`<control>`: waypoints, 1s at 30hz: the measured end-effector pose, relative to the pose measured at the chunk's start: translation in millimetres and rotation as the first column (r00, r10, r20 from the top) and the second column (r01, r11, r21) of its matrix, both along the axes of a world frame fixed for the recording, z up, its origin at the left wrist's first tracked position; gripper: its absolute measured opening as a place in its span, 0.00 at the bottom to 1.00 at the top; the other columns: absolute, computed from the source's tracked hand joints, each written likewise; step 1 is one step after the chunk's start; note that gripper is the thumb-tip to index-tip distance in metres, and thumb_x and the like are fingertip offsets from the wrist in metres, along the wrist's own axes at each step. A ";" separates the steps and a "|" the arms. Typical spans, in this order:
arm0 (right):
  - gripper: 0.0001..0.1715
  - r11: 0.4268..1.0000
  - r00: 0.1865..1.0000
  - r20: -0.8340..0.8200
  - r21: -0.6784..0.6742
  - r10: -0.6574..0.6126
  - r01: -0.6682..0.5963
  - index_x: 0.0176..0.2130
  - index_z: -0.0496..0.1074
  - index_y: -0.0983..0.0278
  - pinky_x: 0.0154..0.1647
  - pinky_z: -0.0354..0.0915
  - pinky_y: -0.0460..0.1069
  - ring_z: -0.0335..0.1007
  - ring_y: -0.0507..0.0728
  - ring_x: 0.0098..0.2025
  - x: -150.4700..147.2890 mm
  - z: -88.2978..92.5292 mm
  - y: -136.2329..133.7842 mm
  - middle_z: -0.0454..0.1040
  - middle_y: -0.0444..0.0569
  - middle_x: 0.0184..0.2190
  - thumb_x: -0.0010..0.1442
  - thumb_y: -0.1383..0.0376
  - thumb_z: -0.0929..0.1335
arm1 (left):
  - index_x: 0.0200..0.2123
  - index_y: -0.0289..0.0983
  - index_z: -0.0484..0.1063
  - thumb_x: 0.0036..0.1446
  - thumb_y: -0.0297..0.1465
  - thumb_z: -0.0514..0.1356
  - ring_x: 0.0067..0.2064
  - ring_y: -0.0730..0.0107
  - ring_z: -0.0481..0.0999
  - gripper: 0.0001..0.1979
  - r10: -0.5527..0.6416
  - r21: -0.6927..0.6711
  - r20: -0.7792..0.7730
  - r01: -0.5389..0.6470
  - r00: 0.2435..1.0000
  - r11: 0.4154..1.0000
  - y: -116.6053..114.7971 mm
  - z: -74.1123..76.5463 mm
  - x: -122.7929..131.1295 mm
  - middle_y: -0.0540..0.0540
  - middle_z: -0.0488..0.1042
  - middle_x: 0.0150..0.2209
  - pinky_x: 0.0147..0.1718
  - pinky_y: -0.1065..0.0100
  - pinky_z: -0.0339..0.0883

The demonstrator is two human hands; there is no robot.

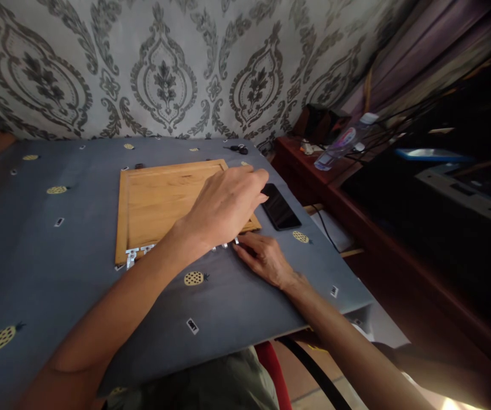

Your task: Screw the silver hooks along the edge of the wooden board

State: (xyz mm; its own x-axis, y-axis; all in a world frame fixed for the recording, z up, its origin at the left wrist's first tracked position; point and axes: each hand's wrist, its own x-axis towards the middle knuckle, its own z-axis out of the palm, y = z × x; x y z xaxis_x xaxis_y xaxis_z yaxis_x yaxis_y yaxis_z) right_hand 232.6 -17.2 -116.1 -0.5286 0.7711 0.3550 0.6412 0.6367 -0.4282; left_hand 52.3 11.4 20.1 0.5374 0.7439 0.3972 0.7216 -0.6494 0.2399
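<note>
A wooden cabinet door (160,196) with a raised frame lies flat on the covered table. Silvery metal hinges (132,257) sit along its near edge, several pieces showing and part of the row hidden behind my left forearm. Above the door's right end, my left hand (230,202) is closed, with its fingers curled downward; whatever is in them is hidden by the back of the hand. At the near right corner, my right hand (266,256) pinches a small metal hinge (236,241) between thumb and fingers.
A black phone (281,208) lies right of the door. Behind it is a small black keylike item (239,149). The grey tablecloth (78,296) carries pineapple prints. A dark red desk (300,162) with a plastic bottle (345,142) and cables stands at right. Patterned wall behind.
</note>
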 end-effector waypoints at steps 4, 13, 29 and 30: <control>0.13 1.000 1.000 0.000 0.005 0.003 -0.003 0.37 0.72 0.64 0.31 0.63 0.48 0.69 0.54 0.28 -0.2 0.4 0.0 0.73 0.48 0.27 0.69 0.62 0.62 | 0.41 0.35 0.72 0.65 0.35 0.57 0.41 0.60 0.78 0.09 0.065 0.003 -0.017 -0.065 0.998 0.998 -2.9 1.5 2.9 0.43 0.78 0.37 0.39 0.62 0.68; 0.12 1.000 1.000 -0.013 -0.006 0.005 -0.005 0.39 0.73 0.63 0.31 0.62 0.48 0.69 0.54 0.28 -0.6 -0.5 0.1 0.73 0.48 0.27 0.69 0.62 0.62 | 0.40 0.36 0.72 0.67 0.32 0.54 0.39 0.63 0.77 0.09 0.040 0.028 -0.037 -0.039 0.999 0.999 -3.1 1.4 3.0 0.44 0.77 0.37 0.38 0.64 0.67; 0.13 1.000 1.000 -0.019 -0.006 0.010 -0.010 0.38 0.73 0.64 0.30 0.61 0.48 0.67 0.53 0.27 -1.5 2.9 -0.8 0.72 0.47 0.26 0.69 0.62 0.62 | 0.38 0.36 0.73 0.67 0.34 0.54 0.41 0.62 0.75 0.10 0.034 -0.009 -0.027 -0.035 0.999 0.999 -3.9 5.6 -0.2 0.44 0.74 0.39 0.40 0.63 0.67; 0.13 1.000 1.000 -0.020 -0.011 0.010 -0.010 0.38 0.73 0.64 0.30 0.61 0.48 0.67 0.53 0.27 -1.5 2.8 -0.8 0.72 0.47 0.26 0.69 0.62 0.62 | 0.37 0.36 0.73 0.67 0.33 0.54 0.41 0.61 0.75 0.10 0.032 -0.004 -0.027 -0.032 0.999 0.999 -3.5 5.5 0.2 0.44 0.74 0.38 0.40 0.63 0.66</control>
